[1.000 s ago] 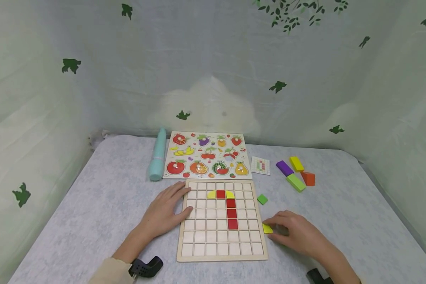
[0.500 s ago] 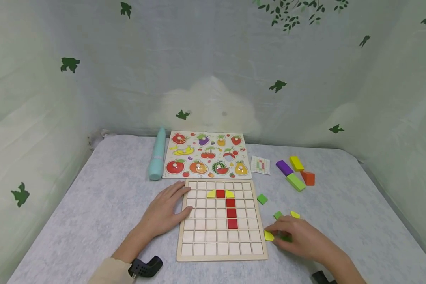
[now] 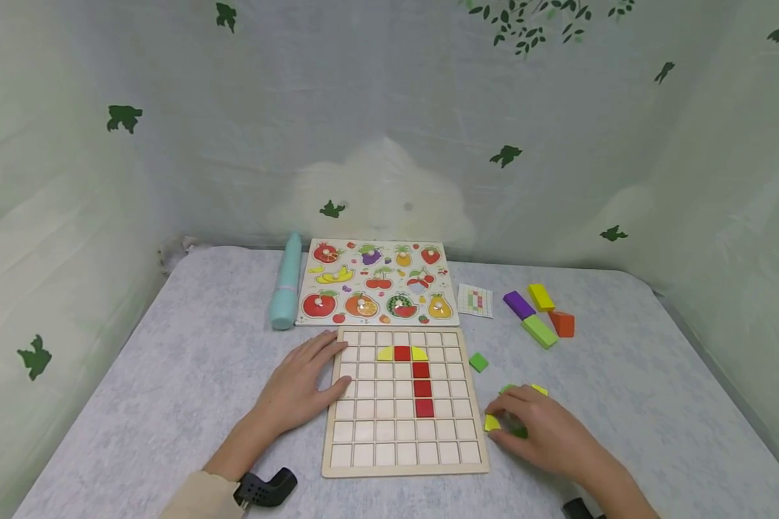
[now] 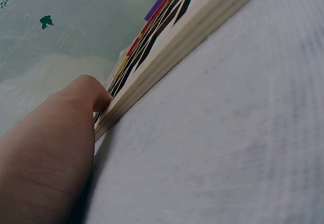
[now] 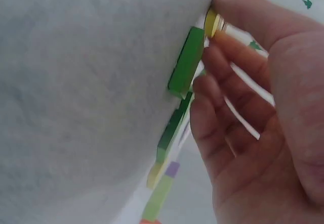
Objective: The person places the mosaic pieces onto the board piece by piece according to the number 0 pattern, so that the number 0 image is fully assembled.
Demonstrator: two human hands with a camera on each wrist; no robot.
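Observation:
A wooden grid board (image 3: 363, 454) lies in front of me, with a column of red tiles (image 3: 421, 389) and two yellow pieces beside the top red one. My left hand (image 3: 301, 386) rests flat on the board's left edge (image 4: 192, 37), fingers straight. Just right of the board, my right hand (image 3: 532, 425) pinches a small yellow tile (image 3: 491, 423) (image 5: 211, 23) between thumb and forefinger against the table. A green tile (image 3: 518, 432) (image 5: 186, 62) lies under its fingers. More loose tiles lie close by: green (image 3: 478, 362), green (image 3: 508, 389) and yellow (image 3: 540, 390).
Behind the grid board lie a fruit peg puzzle (image 3: 376, 282), a teal tube (image 3: 286, 290) and a small pattern card (image 3: 476, 300). Purple, yellow, green and orange blocks (image 3: 539, 317) sit at the back right. Fabric walls close in the grey table (image 3: 169, 375).
My right hand drew back to the right, uncovering a green and a yellow tile, then shifted slightly away from me with the yellow tile. The left hand stayed still.

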